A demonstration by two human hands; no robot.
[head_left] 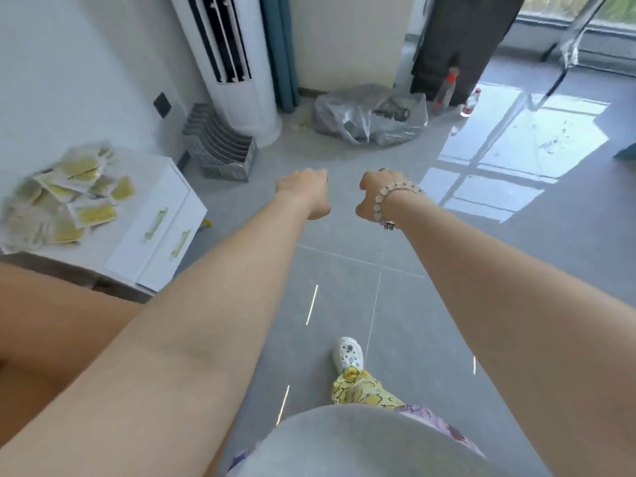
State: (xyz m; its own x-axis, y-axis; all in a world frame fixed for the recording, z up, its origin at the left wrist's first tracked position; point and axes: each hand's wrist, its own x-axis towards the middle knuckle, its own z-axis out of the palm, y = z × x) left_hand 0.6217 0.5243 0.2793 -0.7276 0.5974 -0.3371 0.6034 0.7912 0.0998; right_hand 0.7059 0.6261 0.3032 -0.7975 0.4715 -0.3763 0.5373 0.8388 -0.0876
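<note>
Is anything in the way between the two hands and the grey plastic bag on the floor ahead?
Nothing visible does. Only bare floor lies between the left hand, the right hand and the grey plastic bag; the grey file rack stands off to the left.

Grey floor tiles (pixel 344 256) are showing glossy and smooth, mirroring window light at far right; the crumpled plastic bag (pixel 368 115), far centre, is looking shiny and wrinkled. White cabinet (pixel 130 259) at left is reading smooth and satin, with glossy sealed packets (pixel 69 194) on top. Bead bracelet (pixel 378 204) by the right hand (pixel 368 187) is looking pearly, translucent; near clog (pixel 347 352) is showing smooth white plastic.
</note>
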